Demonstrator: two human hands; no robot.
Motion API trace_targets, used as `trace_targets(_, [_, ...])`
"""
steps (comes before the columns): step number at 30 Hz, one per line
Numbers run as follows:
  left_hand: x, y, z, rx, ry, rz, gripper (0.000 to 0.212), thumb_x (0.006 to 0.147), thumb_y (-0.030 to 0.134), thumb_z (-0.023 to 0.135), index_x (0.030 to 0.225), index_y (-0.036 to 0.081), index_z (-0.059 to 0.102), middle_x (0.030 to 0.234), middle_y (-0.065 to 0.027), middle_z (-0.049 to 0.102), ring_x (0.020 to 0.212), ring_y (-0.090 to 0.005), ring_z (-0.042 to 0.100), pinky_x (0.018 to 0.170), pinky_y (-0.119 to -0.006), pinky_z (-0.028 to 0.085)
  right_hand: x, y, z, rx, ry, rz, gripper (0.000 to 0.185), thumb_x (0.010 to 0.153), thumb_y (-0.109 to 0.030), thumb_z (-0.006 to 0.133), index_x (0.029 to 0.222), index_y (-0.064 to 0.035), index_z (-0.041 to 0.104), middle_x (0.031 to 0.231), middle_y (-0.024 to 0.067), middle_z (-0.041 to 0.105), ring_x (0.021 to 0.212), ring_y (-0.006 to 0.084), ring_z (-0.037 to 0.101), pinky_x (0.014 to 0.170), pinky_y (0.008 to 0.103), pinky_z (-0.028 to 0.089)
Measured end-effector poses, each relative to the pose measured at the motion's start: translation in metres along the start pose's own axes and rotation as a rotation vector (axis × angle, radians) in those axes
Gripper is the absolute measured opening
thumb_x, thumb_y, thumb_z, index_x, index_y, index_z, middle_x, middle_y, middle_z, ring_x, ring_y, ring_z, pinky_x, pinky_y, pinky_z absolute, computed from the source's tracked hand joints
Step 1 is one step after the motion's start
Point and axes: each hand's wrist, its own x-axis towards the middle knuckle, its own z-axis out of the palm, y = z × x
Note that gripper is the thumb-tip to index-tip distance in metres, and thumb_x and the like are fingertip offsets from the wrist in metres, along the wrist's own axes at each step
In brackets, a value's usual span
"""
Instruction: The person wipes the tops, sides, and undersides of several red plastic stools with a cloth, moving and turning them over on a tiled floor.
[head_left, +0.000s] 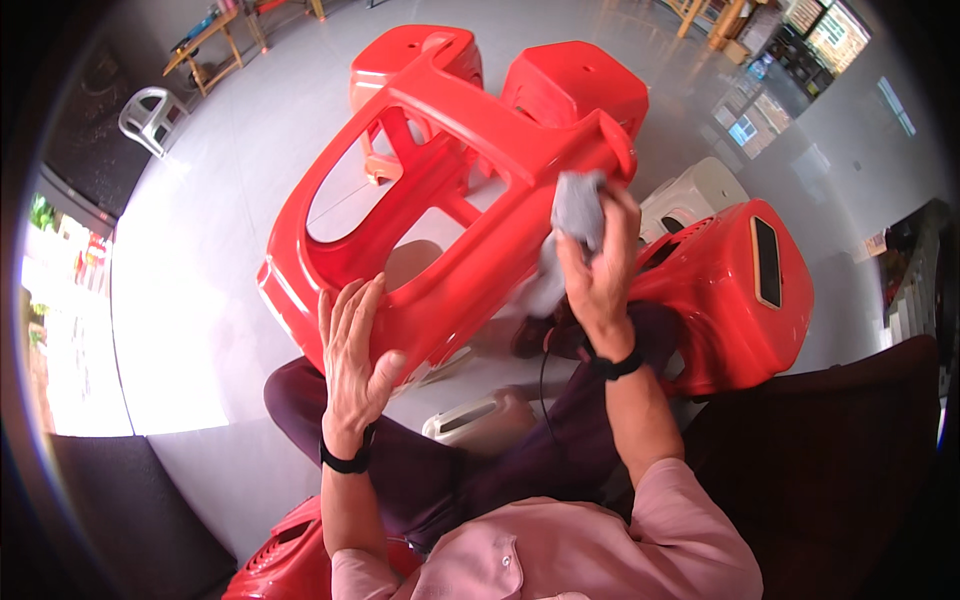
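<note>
A large red plastic stool (480, 120) lies tilted across the space in front of my knees, its legs and side openings towards me. My left hand (355, 352) rests against its lower left edge, fingers spread and the thumb apart, with nothing in it. In my right hand (606, 262) a crumpled grey cloth (579, 204) is pinched between thumb and fingers, at the stool's right side; part of the cloth hangs below, blurred. Both wrists wear black bands.
Two red stools (577, 75) stand beyond. At right, another red stool (735, 300) bears a smartphone (766, 262), with a cream stool (697, 191) behind. A cream plastic item (480, 420) lies between my legs, near a dark cable. More red plastic (285, 555) is at lower left.
</note>
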Motion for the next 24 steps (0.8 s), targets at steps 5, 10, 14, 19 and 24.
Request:
trace_targets(5, [0.007,-0.001,-0.015,-0.275,-0.076,-0.020,0.089,0.100,0.071,0.031,0.150,0.000,0.048,0.147,-0.0183,0.057,0.148,-0.0361,0.040,0.127,-0.054,0.011,-0.007,-0.003,0.028,-0.060,-0.327,-0.172,0.063,0.096,-0.031,0.067,0.143,0.0063,0.049,0.152,0.0260,0.045,0.142,0.0481,0.039,0.117,0.0527,0.034])
trace_targets(10, [0.017,0.002,-0.051,-0.217,-0.372,-0.016,0.088,0.102,0.070,0.030,0.158,0.002,0.036,0.158,-0.0187,0.045,0.153,-0.0364,0.031,0.127,-0.054,0.011,-0.059,-0.067,0.055,-0.017,-0.448,-0.315,0.044,0.095,-0.017,0.060,0.135,0.0033,0.059,0.142,0.0232,0.055,0.136,0.0452,0.049,0.114,0.0577,0.037])
trace_targets(14, [0.025,0.002,-0.061,-0.090,-0.459,-0.037,0.084,0.101,0.070,0.036,0.155,0.005,0.043,0.158,-0.0228,0.044,0.152,-0.0381,0.032,0.127,-0.054,0.013,-0.131,-0.106,0.086,0.193,-0.579,-0.511,0.036,0.093,-0.017,0.059,0.127,-0.0063,0.065,0.140,0.0115,0.058,0.136,0.0331,0.051,0.115,0.0531,0.039])
trace_targets(19, [0.028,0.011,-0.041,0.160,-0.401,0.014,0.087,0.093,0.072,0.055,0.150,0.007,0.052,0.151,-0.0238,0.051,0.146,-0.0423,0.040,0.124,-0.055,0.022,-0.195,-0.058,0.103,0.251,-0.590,-0.841,0.034,0.091,-0.021,0.064,0.123,-0.0105,0.066,0.140,0.0055,0.058,0.133,0.0278,0.052,0.112,0.0456,0.042])
trace_targets(24, [0.029,0.031,-0.017,0.397,-0.289,0.070,0.103,0.068,0.046,0.089,0.155,0.011,0.045,0.136,-0.0178,0.056,0.134,-0.0395,0.046,0.118,-0.055,0.033,-0.233,-0.002,0.082,0.316,-0.763,-0.288,0.023,0.085,-0.013,0.070,0.108,-0.0114,0.068,0.126,0.0079,0.060,0.122,0.0296,0.057,0.103,0.0446,0.048])
